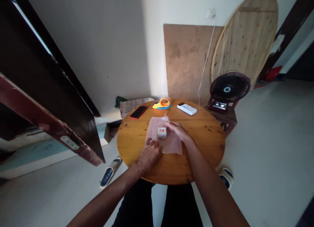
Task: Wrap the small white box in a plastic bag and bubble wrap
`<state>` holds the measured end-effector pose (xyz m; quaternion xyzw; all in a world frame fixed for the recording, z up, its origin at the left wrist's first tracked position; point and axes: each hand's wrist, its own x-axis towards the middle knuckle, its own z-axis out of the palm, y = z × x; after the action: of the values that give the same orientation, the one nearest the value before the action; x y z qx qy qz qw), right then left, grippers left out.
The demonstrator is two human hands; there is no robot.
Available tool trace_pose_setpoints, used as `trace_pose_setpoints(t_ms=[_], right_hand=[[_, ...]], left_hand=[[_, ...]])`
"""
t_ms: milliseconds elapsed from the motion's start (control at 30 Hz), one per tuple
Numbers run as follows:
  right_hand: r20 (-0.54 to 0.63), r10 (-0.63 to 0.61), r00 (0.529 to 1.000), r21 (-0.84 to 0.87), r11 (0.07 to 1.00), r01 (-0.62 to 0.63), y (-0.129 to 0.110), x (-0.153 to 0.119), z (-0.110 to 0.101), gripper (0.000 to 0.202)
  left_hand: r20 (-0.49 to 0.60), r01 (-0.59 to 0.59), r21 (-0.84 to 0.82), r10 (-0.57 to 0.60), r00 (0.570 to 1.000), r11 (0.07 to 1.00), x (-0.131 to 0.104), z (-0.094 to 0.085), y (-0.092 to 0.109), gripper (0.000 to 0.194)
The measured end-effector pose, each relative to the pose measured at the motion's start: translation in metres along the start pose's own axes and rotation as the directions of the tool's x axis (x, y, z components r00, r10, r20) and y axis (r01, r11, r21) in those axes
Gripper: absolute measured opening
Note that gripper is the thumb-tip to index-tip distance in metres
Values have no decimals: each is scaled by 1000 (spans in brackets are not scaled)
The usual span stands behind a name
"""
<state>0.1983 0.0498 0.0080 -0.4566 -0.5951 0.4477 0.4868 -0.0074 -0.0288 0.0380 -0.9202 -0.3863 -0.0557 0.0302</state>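
Note:
A small white box (162,133) with a red print lies on a sheet of pinkish bubble wrap (157,121), spread on a round wooden table (206,145). My left hand (151,152) rests at the wrap's near left edge, fingers apart and slightly bent, just short of the box. From the right, my right hand (180,130) reaches over the wrap with its fingers stretched out. Its fingertips are beside the box's upper right corner; whether they touch it I cannot tell.
Toward the table's far side lie a red-edged phone (138,112), an orange and blue tape dispenser (163,103) and a white device with a dark end (187,108). A fan (229,88) stands on a stool (229,117) at the right. An open door (61,122) is at the left.

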Motion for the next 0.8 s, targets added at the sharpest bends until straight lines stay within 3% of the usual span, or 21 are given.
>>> trace_pose_setpoints(t_ms=[133,233,333,433,500,600,700,800], right_hand=[[-9,42,999,91,995,-41,1,2,-2,49],[29,95,995,160,982,-99,-4,1,-7,53],[78,77,994,217,972,-93,-14,-3,-13,57],[128,1,992,180,983,-24,-23,-8,-16,60],[130,14,991,108,994,-28,-23,-9,-14,61],[32,66,997,-16,998,-65,-14,-4,-8,52],[-58,42,997,-93,995,-47,-2,4,-1,29],[-76,22,997,-118,992,-31,4,8,1,22]], left_hand=[[-85,109,-119,-120,989,987,18,-24,-16,17],[-82,221,-229,-245,966,948,43,-40,-28,16],[9,363,-319,-380,925,876,67,-38,-38,18],[79,453,-357,-457,886,817,82,-25,-46,18],[93,470,-383,-473,876,795,87,-16,-52,16],[99,459,-491,-475,874,741,88,-7,-60,14],[89,385,-603,-421,903,699,85,-3,-67,23],[83,297,-733,-352,932,613,82,4,-67,37]])
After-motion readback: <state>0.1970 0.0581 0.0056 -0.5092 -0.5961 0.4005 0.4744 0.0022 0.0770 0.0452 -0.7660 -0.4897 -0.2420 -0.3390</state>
